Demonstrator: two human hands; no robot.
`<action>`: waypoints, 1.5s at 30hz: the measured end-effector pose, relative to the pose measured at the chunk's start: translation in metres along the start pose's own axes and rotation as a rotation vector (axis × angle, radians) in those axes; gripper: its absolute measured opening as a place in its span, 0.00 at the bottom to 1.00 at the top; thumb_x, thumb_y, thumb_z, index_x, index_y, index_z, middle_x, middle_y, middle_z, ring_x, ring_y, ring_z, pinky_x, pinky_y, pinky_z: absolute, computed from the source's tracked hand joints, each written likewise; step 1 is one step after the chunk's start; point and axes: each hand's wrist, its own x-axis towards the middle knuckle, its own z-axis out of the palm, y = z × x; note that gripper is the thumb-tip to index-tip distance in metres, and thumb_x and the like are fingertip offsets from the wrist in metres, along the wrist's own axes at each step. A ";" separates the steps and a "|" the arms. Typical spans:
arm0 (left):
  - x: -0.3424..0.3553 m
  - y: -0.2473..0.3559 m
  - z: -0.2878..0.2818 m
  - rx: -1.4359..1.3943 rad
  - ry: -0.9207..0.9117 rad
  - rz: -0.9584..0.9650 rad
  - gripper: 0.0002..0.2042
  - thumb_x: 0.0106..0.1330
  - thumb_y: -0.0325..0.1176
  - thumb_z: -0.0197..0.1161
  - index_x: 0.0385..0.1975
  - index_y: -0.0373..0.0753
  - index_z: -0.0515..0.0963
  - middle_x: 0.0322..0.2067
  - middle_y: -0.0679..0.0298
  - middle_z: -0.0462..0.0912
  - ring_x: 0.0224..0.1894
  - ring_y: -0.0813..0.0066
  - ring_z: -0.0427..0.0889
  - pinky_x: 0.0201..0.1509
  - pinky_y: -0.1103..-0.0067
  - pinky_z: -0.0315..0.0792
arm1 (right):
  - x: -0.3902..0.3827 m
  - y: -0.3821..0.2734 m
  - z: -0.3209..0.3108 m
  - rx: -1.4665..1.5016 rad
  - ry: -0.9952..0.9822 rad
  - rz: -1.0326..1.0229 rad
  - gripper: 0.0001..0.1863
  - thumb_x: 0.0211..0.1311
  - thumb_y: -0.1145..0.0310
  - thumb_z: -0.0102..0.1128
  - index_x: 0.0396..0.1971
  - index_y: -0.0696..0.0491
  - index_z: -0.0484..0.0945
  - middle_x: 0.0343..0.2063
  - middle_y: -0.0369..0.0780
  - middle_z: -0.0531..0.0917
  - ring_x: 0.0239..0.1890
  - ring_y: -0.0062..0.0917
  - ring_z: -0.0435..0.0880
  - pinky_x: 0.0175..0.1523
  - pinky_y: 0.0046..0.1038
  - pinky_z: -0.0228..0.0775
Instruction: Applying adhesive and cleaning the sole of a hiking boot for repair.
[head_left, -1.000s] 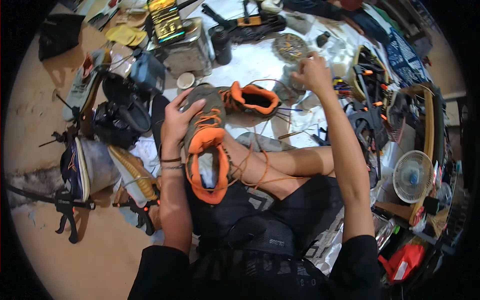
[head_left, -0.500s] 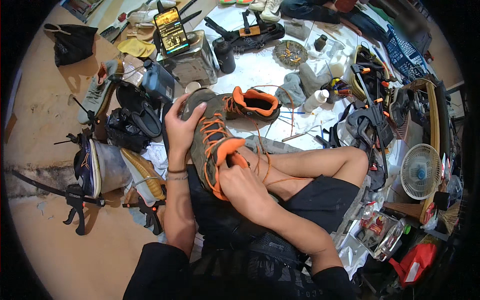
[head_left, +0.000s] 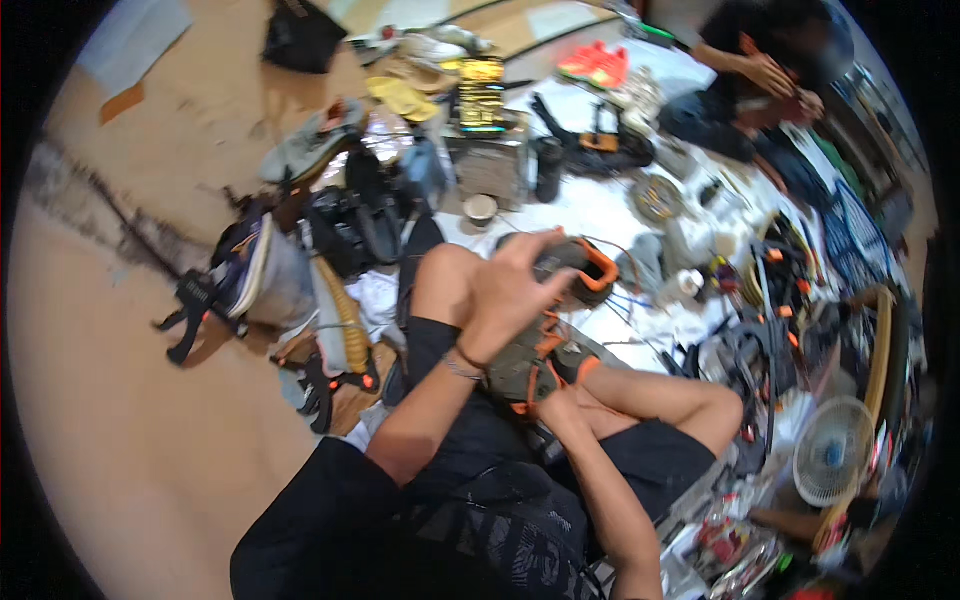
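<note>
My left hand (head_left: 505,295) grips the toe end of an olive-brown shoe (head_left: 520,360) with orange laces, tilted upright over my lap. My right hand (head_left: 555,405) is at that shoe's orange-lined collar, its fingers partly hidden by the shoe and blurred. A second shoe (head_left: 600,262) with an orange collar lies just beyond, partly behind my left hand, with loose laces around it. A small white cup (head_left: 480,210) stands farther forward.
A person (head_left: 750,70) sits at the upper right. Clamped shoes (head_left: 260,270) lie to my left. A phone (head_left: 480,95) rests on a metal box (head_left: 487,160). Bottles (head_left: 685,285), tools and a fan (head_left: 832,450) are to my right.
The view has turned, bringing more of the person into sight. My right hand has come down from beside the bottles to the shoe's collar. My left hand still grips the shoe.
</note>
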 end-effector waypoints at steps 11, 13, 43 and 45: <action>0.002 -0.040 -0.024 -0.059 0.085 -0.098 0.24 0.55 0.44 0.70 0.49 0.40 0.78 0.40 0.54 0.83 0.41 0.52 0.83 0.45 0.65 0.77 | 0.054 -0.146 -0.041 -0.406 -0.291 -0.143 0.17 0.46 0.77 0.64 0.40 0.60 0.79 0.38 0.51 0.83 0.42 0.48 0.82 0.44 0.41 0.74; 0.002 -0.061 -0.052 -0.129 0.033 -0.121 0.26 0.58 0.44 0.70 0.52 0.35 0.76 0.43 0.51 0.84 0.45 0.55 0.84 0.50 0.70 0.76 | 0.072 -0.176 -0.035 -0.425 -0.352 -0.220 0.18 0.47 0.78 0.64 0.42 0.60 0.79 0.39 0.53 0.82 0.42 0.50 0.81 0.44 0.42 0.74; 0.018 -0.354 -0.558 0.584 -0.457 -1.319 0.18 0.65 0.43 0.53 0.42 0.33 0.79 0.33 0.60 0.82 0.33 0.60 0.85 0.30 0.66 0.81 | 0.174 -0.036 0.019 -0.243 -0.834 0.117 0.20 0.38 0.79 0.68 0.37 0.63 0.79 0.31 0.50 0.83 0.31 0.43 0.83 0.36 0.36 0.75; 0.048 -0.285 -0.537 0.953 -0.169 -1.146 0.16 0.63 0.41 0.53 0.32 0.33 0.82 0.25 0.62 0.82 0.30 0.67 0.84 0.31 0.73 0.77 | 0.173 -0.024 0.029 -0.222 -0.853 0.129 0.19 0.38 0.79 0.68 0.37 0.63 0.79 0.30 0.50 0.83 0.31 0.43 0.83 0.36 0.36 0.75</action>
